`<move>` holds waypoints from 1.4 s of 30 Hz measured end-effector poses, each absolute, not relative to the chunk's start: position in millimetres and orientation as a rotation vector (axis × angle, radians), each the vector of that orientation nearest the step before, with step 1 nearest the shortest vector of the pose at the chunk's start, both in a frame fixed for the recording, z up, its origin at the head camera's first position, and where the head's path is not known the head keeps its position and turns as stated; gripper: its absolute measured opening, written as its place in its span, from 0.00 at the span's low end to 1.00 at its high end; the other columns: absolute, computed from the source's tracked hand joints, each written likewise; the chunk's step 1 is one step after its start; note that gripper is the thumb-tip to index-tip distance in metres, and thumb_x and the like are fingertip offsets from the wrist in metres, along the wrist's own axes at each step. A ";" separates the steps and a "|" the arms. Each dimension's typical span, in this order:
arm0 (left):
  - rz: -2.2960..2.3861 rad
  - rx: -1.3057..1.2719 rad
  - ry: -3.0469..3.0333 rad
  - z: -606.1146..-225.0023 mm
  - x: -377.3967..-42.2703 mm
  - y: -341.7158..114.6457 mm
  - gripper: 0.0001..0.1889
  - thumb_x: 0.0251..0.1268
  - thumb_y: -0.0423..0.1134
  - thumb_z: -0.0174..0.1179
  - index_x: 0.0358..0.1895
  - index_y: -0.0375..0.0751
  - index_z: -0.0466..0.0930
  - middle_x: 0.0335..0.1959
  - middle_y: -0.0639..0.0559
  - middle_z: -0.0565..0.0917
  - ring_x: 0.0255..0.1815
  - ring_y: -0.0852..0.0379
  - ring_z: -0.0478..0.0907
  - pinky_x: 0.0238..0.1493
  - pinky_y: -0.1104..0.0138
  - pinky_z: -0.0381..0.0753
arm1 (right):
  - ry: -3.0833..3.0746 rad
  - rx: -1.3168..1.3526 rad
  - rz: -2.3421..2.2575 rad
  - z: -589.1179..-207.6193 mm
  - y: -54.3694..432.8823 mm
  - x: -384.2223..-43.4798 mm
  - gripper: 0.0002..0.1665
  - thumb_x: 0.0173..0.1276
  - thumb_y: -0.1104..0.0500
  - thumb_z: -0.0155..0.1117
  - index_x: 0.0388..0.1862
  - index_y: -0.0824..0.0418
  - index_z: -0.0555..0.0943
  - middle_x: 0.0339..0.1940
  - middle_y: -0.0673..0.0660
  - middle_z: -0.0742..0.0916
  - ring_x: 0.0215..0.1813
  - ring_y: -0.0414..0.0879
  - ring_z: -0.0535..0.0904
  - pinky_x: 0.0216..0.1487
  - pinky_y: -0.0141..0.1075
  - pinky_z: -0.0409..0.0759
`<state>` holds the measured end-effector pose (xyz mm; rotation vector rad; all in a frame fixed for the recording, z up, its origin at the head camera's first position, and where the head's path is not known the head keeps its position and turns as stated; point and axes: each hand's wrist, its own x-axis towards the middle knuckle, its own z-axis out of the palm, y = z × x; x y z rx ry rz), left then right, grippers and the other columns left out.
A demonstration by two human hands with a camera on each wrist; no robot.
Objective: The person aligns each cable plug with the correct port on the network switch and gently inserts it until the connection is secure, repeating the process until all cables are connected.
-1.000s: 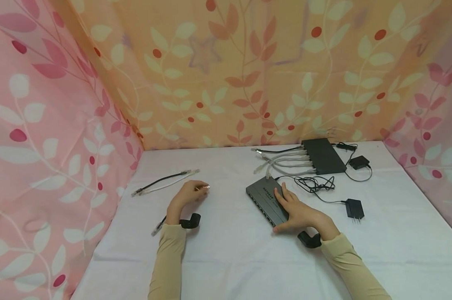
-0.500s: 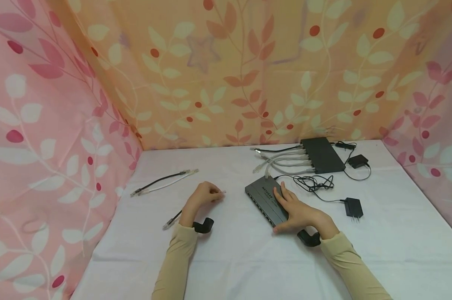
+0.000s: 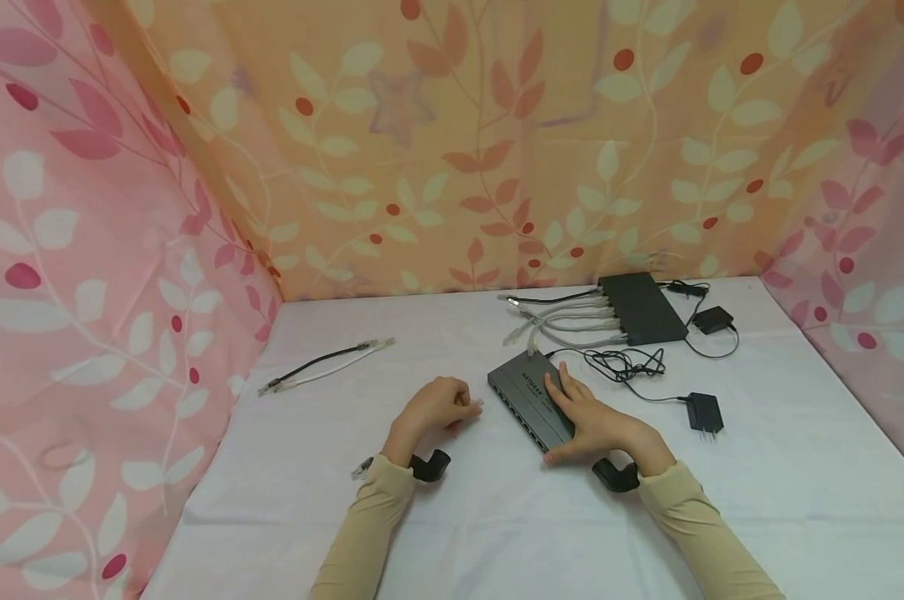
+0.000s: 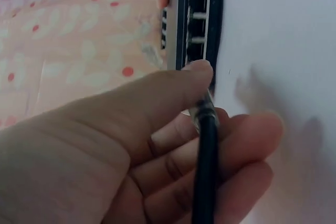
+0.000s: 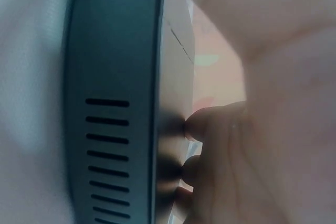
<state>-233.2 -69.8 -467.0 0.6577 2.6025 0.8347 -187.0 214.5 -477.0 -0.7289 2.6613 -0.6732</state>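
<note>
In the head view my left hand is left of a grey Netgear network switch. Its thumb and fingers pinch a black network cable just behind the clear plug, which points at the switch. The left wrist view has a row of ports beyond the thumb; the plug's tip is hidden by the thumb. The cable's other end shows beside the left sleeve. My right hand rests on the switch's top with fingers spread, the thumb at its near edge. The right wrist view shows the switch's vented side.
A larger black box at the back holds several grey cables and a black one. Power adapters and coiled black wire lie right. Two loose cables, black and white, lie left.
My left hand has moved right and slightly nearer, carrying the black cable toward the switch. The right hand has stayed on the switch.
</note>
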 end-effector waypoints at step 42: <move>0.665 0.911 2.606 -477.9 -220.4 -34.6 0.12 0.59 0.47 0.62 0.22 0.50 0.73 0.08 0.61 0.72 0.11 0.67 0.68 0.23 0.74 0.66 | 2.936 -0.787 -0.567 -491.1 216.5 -201.8 0.74 0.31 0.21 0.66 0.72 0.61 0.57 0.74 0.66 0.55 0.71 0.61 0.56 0.59 0.54 0.67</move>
